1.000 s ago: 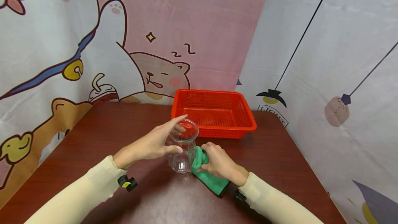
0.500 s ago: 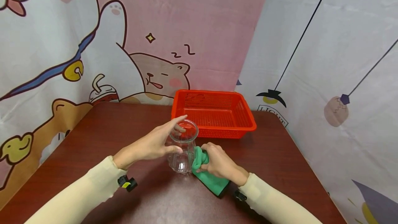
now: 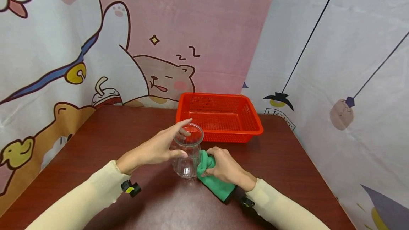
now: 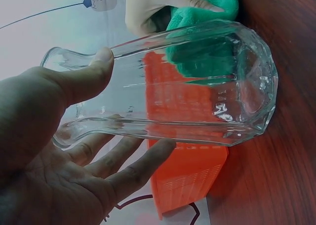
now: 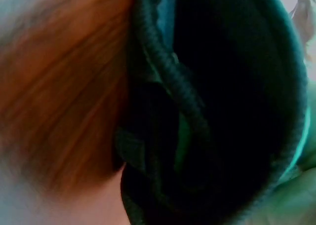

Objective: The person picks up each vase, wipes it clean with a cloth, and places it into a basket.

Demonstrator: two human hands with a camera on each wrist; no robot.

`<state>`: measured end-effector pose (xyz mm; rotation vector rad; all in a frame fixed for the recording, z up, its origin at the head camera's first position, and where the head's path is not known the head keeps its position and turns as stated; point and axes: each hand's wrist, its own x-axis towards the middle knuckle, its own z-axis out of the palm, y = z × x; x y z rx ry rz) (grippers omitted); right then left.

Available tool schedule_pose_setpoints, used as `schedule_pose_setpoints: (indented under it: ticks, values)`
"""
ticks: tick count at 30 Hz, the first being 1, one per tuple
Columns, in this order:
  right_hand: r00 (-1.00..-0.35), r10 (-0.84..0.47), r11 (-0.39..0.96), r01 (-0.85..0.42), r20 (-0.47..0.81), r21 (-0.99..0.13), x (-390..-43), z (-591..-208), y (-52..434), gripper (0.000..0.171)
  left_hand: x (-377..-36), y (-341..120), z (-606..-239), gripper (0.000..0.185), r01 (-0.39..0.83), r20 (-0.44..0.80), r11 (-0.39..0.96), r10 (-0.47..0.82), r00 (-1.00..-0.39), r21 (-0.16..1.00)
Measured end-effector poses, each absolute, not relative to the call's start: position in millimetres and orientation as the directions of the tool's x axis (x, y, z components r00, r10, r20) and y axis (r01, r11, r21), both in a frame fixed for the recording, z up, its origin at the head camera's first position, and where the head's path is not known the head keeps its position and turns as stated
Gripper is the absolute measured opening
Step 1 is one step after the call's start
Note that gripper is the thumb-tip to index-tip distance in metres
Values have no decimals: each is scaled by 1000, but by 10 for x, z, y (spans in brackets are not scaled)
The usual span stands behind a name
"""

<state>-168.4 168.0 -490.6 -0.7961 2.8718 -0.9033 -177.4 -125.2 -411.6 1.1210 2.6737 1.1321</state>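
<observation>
A clear glass pitcher [image 3: 188,153] stands upright on the brown table [image 3: 127,134]. My left hand [image 3: 156,148] holds it near the rim, thumb on one side and fingers on the other; the left wrist view shows the pitcher [image 4: 197,87] in that grip. My right hand [image 3: 223,168] grips a bunched green cloth [image 3: 214,180] and presses it against the pitcher's right side. The green cloth [image 5: 232,111] fills the right wrist view, dark and blurred. Behind the glass the left wrist view shows the cloth [image 4: 207,18] and the right hand's fingers [image 4: 148,8].
An orange mesh basket [image 3: 220,116] stands empty just behind the pitcher, toward the table's far edge. Printed cartoon curtains close off the back and the right side. The table's right edge runs close to the right arm.
</observation>
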Motion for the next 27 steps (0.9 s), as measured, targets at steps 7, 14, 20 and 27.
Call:
schedule_pose_setpoints:
  ticks: [7, 14, 20, 27]
  values:
    - [-882, -453, 692, -440, 130, -573, -1681, -4842, 1681, 57, -1778, -1254, -4115, 111, 611, 238, 480, 629, -740, 630]
    - [-880, -437, 668, -457, 188, -588, -1681, -4811, 1677, 59, -1783, -1255, -4122, 111, 614, 235, 482, 634, -736, 625]
    - [-890, -416, 655, -437, 189, -617, -1662, -4750, 1664, 61, -1784, -1261, -4122, 111, 624, 240, 480, 640, -730, 617]
    - [-895, -393, 629, -429, 210, -648, -1652, -4693, 1658, 63, -1785, -1269, -4123, 111, 629, 245, 473, 644, -724, 617]
